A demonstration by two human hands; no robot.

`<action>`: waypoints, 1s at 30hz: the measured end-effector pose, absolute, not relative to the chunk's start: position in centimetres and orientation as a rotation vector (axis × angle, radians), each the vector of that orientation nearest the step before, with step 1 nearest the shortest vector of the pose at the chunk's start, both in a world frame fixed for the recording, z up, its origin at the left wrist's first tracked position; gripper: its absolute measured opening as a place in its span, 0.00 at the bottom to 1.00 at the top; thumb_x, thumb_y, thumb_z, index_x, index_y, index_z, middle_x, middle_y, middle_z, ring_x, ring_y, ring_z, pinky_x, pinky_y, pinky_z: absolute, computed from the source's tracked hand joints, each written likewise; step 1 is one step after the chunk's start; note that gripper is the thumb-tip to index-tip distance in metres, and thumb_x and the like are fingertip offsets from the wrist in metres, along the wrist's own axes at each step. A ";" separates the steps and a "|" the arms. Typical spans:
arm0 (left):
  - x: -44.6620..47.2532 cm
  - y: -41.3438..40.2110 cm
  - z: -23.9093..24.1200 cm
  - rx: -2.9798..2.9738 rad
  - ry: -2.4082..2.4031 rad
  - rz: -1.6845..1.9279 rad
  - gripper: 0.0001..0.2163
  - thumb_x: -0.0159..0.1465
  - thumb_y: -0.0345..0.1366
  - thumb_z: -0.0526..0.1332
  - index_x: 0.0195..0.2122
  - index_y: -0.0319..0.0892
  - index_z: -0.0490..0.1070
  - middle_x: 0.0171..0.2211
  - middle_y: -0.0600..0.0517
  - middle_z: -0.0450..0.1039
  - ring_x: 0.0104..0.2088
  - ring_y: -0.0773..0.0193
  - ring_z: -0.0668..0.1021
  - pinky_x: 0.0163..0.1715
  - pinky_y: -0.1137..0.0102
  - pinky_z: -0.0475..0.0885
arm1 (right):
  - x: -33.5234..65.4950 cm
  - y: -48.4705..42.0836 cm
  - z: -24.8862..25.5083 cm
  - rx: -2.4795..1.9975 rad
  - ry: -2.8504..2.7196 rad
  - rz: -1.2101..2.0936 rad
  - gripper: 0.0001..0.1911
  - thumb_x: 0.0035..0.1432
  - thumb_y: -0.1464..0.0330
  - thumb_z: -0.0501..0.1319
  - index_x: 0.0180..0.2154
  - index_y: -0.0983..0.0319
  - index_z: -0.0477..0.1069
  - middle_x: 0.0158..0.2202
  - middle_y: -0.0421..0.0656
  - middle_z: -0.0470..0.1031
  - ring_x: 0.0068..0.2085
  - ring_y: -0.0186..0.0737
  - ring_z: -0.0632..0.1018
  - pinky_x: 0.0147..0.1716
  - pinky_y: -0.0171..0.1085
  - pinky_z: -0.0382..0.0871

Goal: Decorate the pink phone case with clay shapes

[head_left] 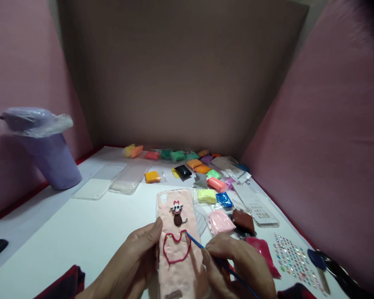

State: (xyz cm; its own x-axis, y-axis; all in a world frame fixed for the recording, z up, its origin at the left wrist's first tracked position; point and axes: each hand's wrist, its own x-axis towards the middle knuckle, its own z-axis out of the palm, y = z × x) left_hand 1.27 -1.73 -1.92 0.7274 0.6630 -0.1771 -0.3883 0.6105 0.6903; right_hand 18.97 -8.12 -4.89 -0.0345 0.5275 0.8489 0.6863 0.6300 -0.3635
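The person's left hand [137, 257] grips the left edge of a pink-coated phone case [178, 248], thumb on the rim and fingers mostly hidden behind. The right hand [237, 263] is closed in a pinch around a slim blue tool [195, 240], its tip at the top right of a dark pink heart-like outline [176, 262] on the case. Above that outline sits a small cat figure [177, 212] with a white face and brown body. The case is held tilted up at the table's [65, 249] near side. Just beyond the right hand lie pink [221, 221], brown [243, 221] and magenta packets [263, 253]; farther right, a sheet of gem stickers [294, 259]. Clear cases [127, 178] and a purple container [52, 158] stand off to the left.
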 end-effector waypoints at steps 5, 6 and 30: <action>1.3 -1.6 -2.0 0.685 0.470 0.608 0.16 0.64 0.41 0.61 0.47 0.36 0.75 0.41 0.42 0.79 0.46 0.47 0.77 0.51 0.55 0.66 | 19.0 -8.0 -4.6 -0.972 -1.727 -0.148 0.08 0.55 0.80 0.58 0.33 0.62 0.67 0.22 0.37 0.70 0.20 0.31 0.71 0.18 0.31 0.65; 1.3 -1.6 -2.0 0.685 0.465 0.607 0.16 0.64 0.41 0.61 0.47 0.36 0.75 0.41 0.42 0.79 0.46 0.47 0.77 0.51 0.54 0.66 | 19.0 -8.1 -4.5 -0.967 -1.738 -0.142 0.08 0.55 0.80 0.58 0.33 0.62 0.67 0.22 0.37 0.70 0.20 0.31 0.71 0.18 0.31 0.65; 1.1 -1.7 -2.1 0.662 0.452 0.620 0.11 0.61 0.43 0.64 0.35 0.40 0.79 0.35 0.45 0.80 0.46 0.47 0.77 0.49 0.57 0.69 | 19.2 -7.7 -4.2 -0.937 -1.870 -0.222 0.08 0.55 0.81 0.57 0.31 0.62 0.66 0.20 0.38 0.71 0.18 0.31 0.70 0.17 0.30 0.64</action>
State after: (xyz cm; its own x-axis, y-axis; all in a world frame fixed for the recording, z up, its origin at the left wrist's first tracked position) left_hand 1.10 -1.67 -2.08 0.7299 0.6565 -0.1905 -0.3820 0.6229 0.6827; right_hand 19.25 -7.73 -4.22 -0.2082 0.5061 0.8370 0.6882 0.6839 -0.2423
